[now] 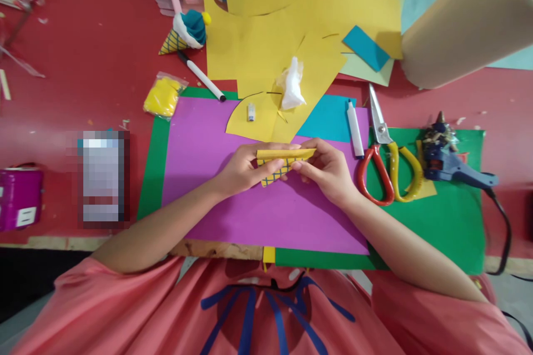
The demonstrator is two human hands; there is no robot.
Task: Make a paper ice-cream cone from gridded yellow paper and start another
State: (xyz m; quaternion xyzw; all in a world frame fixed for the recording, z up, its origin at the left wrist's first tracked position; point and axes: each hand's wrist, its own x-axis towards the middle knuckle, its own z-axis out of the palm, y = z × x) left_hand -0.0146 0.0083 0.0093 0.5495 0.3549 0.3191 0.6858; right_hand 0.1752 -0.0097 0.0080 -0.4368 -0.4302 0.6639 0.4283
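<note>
We note the left hand (244, 169) and right hand (327, 169) both pinching a yellow grid-marked paper cone (278, 165), held between them above the purple sheet (258, 211). Our judgement: uneven pinching could crease it or let its roll spring open. Scissors (385, 163) and glue gun (447, 163) lie right of the right hand, on a cluttered red table (83, 66).

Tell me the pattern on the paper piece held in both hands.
Yellow paper piece with a dark grid of crossed lines, like a waffle cone; the head view shows it.
</note>
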